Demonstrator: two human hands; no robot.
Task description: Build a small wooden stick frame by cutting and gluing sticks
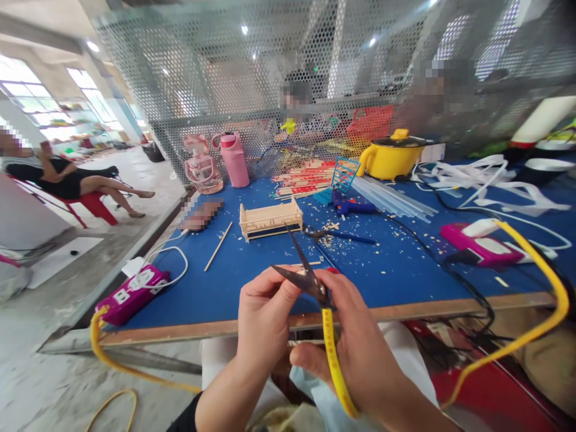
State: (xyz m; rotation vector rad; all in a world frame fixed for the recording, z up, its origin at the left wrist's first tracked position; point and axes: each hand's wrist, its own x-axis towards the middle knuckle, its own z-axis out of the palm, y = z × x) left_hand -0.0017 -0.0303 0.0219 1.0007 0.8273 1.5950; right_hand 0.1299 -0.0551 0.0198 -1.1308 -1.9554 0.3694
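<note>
My right hand (360,336) is wrapped round the yellow handle of a pair of scissors (333,354). The dark blades stand apart and point up and to the left. My left hand (265,312) is closed in a pinch at the lower blade, thumb against fingers. What it grips is hidden, though a thin pale stick (310,263) shows just past the fingertips. Beyond the blades, a small model made of wooden sticks (271,217), shaped like a little bed with railings, stands on the blue tabletop (193,300). A single wooden stick (218,246) lies to its left.
Pliers (342,236) and a blue glue gun (353,205) lie among wood scraps. Behind are bundled sticks (306,177), clear glue sticks (396,198), a yellow pot (391,157) and a pink bottle (234,161). Purple power strips (135,294) trail cords. Someone sits at left.
</note>
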